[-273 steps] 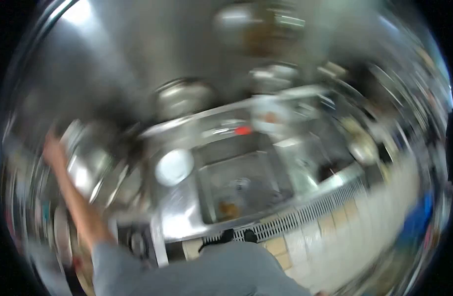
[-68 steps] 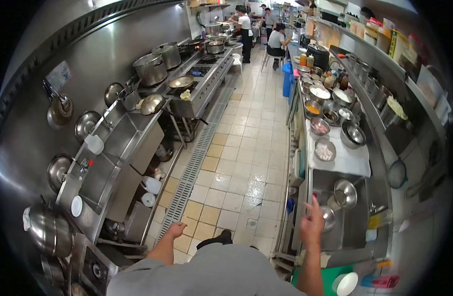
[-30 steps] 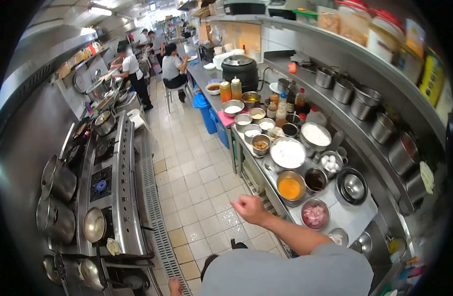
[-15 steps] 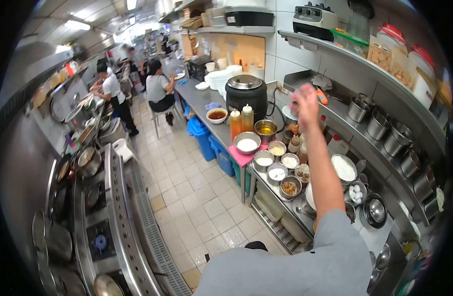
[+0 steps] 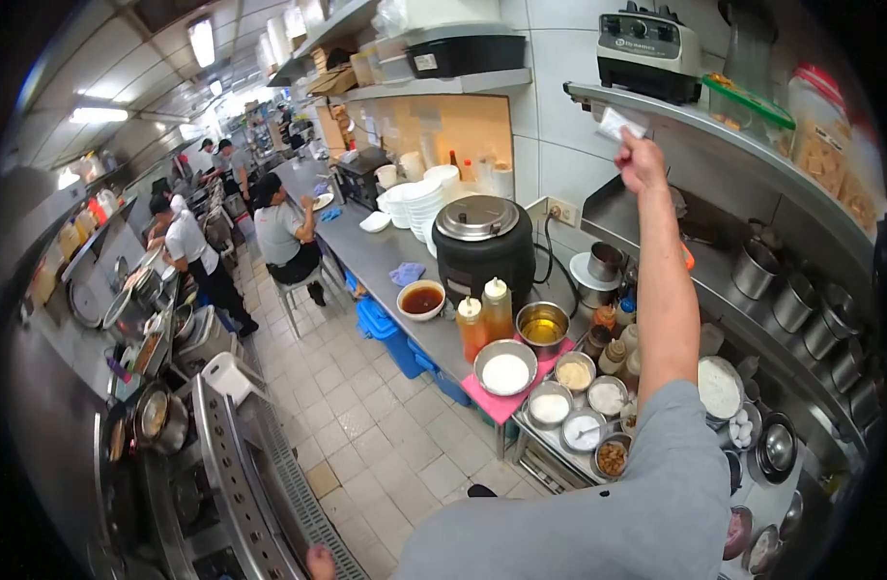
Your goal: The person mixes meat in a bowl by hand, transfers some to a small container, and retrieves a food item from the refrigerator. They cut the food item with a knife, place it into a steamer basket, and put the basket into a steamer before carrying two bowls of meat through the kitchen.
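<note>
High up at the edge of the metal wall shelf [image 5: 714, 130], my right hand [image 5: 643, 162] pinches a small white slip [image 5: 620, 124] that looks like paper or tissue. The arm stretches upward over the counter. Beneath the forearm stand sauce bottles [image 5: 613, 357] and bowls of white powder [image 5: 585, 430], with a bowl of brown chunks [image 5: 613, 455] close by the sleeve. My left hand [image 5: 320, 562] just shows at the bottom edge near the stove, mostly cut off, its fingers hidden.
A black soup warmer [image 5: 482, 253] stands on the counter beside squeeze bottles [image 5: 484, 314] and a bowl of dark sauce [image 5: 421, 301]. A blender base [image 5: 648, 58] sits on the shelf. Left is the stove [image 5: 236, 464]. Several people work farther along; one person [image 5: 287, 237] sits.
My right hand has risen toward the shelf and now holds a white slip. The view has swung right and up, and my left hand has come into the bottom edge.
</note>
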A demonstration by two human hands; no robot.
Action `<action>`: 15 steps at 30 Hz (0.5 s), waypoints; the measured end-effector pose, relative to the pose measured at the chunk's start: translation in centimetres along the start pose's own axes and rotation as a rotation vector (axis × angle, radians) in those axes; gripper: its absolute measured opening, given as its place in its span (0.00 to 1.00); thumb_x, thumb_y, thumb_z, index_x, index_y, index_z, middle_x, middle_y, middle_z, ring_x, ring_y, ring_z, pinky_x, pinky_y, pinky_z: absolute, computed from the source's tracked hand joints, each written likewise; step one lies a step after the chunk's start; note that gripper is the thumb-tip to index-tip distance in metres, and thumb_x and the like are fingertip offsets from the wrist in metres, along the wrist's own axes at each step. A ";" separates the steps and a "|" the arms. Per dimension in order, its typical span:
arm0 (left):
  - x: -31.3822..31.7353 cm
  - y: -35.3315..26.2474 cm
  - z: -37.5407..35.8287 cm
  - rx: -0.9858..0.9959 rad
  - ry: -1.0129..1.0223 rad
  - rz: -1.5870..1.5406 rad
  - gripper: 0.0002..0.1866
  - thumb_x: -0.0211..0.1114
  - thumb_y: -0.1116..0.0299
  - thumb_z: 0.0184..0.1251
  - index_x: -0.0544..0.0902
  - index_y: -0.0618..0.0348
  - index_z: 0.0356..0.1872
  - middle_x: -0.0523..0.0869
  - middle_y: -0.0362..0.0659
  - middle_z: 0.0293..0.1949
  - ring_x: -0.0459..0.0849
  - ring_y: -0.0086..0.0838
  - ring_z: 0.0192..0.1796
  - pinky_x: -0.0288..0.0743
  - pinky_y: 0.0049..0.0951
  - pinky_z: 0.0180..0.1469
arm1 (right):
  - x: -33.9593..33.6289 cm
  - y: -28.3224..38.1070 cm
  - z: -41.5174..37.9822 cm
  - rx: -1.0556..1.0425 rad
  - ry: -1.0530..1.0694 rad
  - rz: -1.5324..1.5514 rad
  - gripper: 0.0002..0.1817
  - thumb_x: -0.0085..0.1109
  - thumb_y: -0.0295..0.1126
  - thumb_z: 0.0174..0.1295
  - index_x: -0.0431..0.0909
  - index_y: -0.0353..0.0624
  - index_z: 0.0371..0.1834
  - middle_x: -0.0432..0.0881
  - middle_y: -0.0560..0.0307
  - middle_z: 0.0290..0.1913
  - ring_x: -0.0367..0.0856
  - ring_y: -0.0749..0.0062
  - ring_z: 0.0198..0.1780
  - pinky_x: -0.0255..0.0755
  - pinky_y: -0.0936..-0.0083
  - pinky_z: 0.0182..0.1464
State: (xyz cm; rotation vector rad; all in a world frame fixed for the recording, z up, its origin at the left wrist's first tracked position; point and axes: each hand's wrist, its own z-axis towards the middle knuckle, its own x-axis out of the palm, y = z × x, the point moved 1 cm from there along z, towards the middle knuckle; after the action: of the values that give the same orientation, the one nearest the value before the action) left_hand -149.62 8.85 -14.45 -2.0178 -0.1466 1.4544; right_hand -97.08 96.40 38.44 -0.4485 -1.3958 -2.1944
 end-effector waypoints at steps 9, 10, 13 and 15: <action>8.4 -4.1 3.2 -0.310 0.487 -0.101 0.23 0.58 0.54 0.76 0.80 0.60 0.61 0.88 0.53 0.50 0.85 0.46 0.50 0.78 0.49 0.55 | -7.7 -4.6 6.6 -0.495 -0.545 -1.346 0.26 0.67 0.44 0.58 0.82 0.49 0.61 0.86 0.43 0.56 0.85 0.46 0.57 0.77 0.58 0.61; 8.3 -4.1 3.8 -0.344 0.494 -0.114 0.23 0.58 0.54 0.76 0.80 0.60 0.61 0.88 0.53 0.50 0.85 0.47 0.50 0.78 0.50 0.55 | -9.0 -3.3 7.0 -0.542 -0.613 -1.256 0.25 0.64 0.44 0.61 0.82 0.51 0.61 0.85 0.43 0.59 0.84 0.46 0.59 0.77 0.59 0.63; 7.7 -3.7 6.0 -0.409 0.496 -0.138 0.23 0.58 0.54 0.75 0.81 0.59 0.60 0.88 0.54 0.49 0.86 0.48 0.49 0.79 0.51 0.54 | -16.4 -1.2 10.1 -0.687 -0.816 -1.293 0.25 0.57 0.48 0.64 0.84 0.47 0.60 0.84 0.40 0.59 0.82 0.45 0.61 0.76 0.55 0.62; 7.4 -2.9 7.6 -0.418 0.476 -0.159 0.23 0.57 0.54 0.74 0.82 0.59 0.59 0.88 0.54 0.48 0.86 0.48 0.49 0.80 0.52 0.53 | -18.2 -1.8 10.7 -0.517 -0.931 -1.581 0.24 0.61 0.49 0.61 0.86 0.40 0.50 0.86 0.38 0.54 0.83 0.41 0.58 0.74 0.51 0.63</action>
State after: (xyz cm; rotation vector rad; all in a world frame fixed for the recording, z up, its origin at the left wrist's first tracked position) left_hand -152.73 17.68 -20.26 -2.5630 -0.4239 0.8612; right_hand -83.04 110.99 32.11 -0.7367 -1.9415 -4.0292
